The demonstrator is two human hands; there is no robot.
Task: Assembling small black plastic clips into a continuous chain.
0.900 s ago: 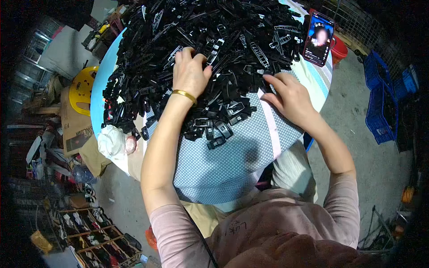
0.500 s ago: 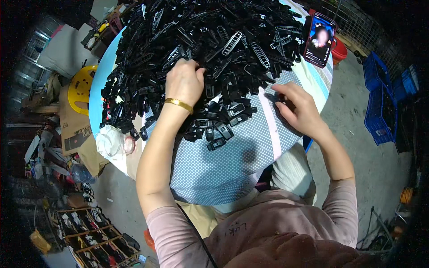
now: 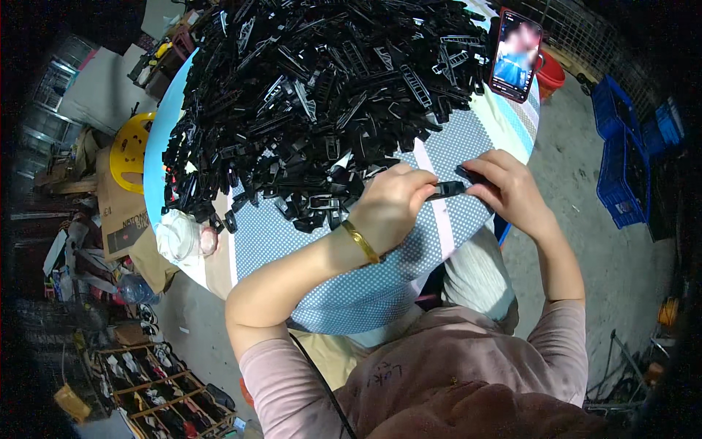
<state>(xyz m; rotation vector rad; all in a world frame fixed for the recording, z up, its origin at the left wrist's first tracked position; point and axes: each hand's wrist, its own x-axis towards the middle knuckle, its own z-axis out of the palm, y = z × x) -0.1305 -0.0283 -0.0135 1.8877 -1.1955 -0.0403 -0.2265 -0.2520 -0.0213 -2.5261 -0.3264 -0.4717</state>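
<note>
My left hand [image 3: 395,197], with a gold bracelet at the wrist, pinches a slim black plastic piece [image 3: 447,189] over the right part of the table. Facing it, my right hand [image 3: 510,192] has thumb and fingers closed on a small black plastic part [image 3: 462,172] at the other end. Whether the two pieces are joined cannot be made out. Behind both hands spreads a large heap of black plastic parts [image 3: 292,110], some long and ladder-like, others short and clip-like. Several short ones lie at the heap's near edge, partly hidden by my left hand.
A round table with a dotted cloth [image 3: 351,300] carries the heap. A lit phone [image 3: 515,57] stands at the far right edge. A white bundle [image 3: 178,233] lies at the left edge. A yellow stool [image 3: 131,152], blue crates [image 3: 621,179] and a red bucket [image 3: 550,75] surround it.
My left hand has come from the heap toward the right and nearer me, bringing a black plastic piece to my right hand. My right hand has shifted slightly right, its fingers closing on a part.
</note>
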